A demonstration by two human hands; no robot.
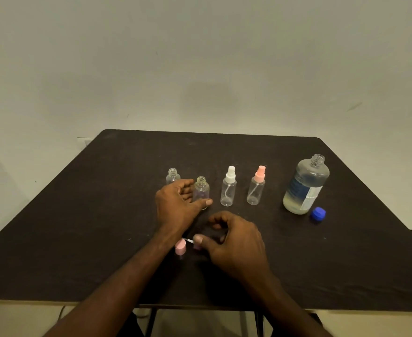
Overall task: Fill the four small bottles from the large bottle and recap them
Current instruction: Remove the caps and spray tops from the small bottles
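Black cloth covers the table (103,215), and on it stand four small clear bottles in a loose row. From the head camera, the farthest-left small bottle (173,176) is uncapped and partly hidden behind the left hand (175,205). That hand is spread, fingers and thumb loosely cupped around the second uncapped bottle (201,190); whether they actually touch it cannot be told. Next along stand a bottle with a white spray cap (228,188) and a bottle with a pink spray cap (256,187), both upright and closed. Well to the right the large bottle (306,184) stands open, partly filled with pale liquid, its blue cap (318,213) lying just beside its base. Nearer the person, the right hand (234,244) is curled and pinches a pink spray top by its thin white tube (188,240), beside a pink cap (180,246) on the cloth
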